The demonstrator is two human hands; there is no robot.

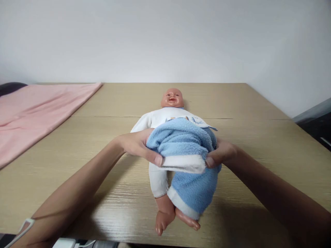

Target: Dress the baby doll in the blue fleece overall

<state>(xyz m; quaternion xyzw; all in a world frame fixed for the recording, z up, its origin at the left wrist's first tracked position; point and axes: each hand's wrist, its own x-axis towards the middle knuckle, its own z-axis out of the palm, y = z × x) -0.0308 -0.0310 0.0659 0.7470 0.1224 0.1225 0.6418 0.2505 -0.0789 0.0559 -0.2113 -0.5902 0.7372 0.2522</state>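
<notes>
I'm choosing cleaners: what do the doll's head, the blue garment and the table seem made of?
Doll's head: probably vinyl or plastic; smooth, glossy highlights. Garment: apparently terry cloth; matte, nubbly blue pile. Table: wood or wood-look laminate; satin, with grain and soft reflections.

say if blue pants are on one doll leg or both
Just one: one foot pokes from a white cuff; the other leg lies outside the pants.

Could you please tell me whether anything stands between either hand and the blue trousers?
Nothing visible does: the left hand and the right hand both hold the trousers directly, one at each end of the raised white cuff.
</notes>
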